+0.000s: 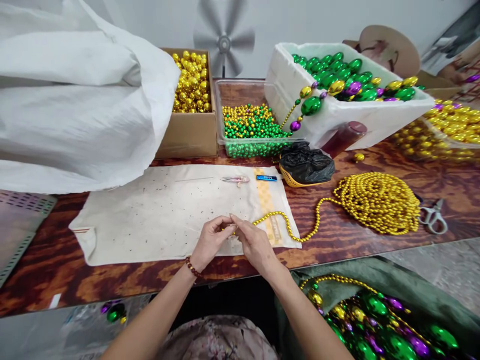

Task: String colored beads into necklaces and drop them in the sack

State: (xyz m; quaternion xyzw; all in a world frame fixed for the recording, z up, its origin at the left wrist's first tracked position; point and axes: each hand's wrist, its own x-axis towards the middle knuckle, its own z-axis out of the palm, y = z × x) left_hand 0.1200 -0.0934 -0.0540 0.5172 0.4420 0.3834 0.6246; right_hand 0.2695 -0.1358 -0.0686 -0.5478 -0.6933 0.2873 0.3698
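Over the front part of a white cloth (pixel 150 215), my left hand (pixel 210 240) and my right hand (pixel 255 245) meet at the fingertips. Both hands are pinched on the end of a gold bead string (pixel 277 214). From there the string curves right to a coiled pile of gold beads (pixel 377 202). Fingers partly hide the string's end. Behind my hands on the cloth lie small pink-handled snips (pixel 236 179), a thin needle (pixel 195 179) and a blue object (pixel 266 177).
Behind stand a cardboard box of gold beads (pixel 187 135), a clear tub (pixel 257 145) and a white foam box (pixel 285 75). A black bag (pixel 307 164) sits in a yellow basket. Scissors (pixel 434 217) lie right. White sacking (pixel 75 110) bulges at left; a fan (pixel 224 44) stands behind.
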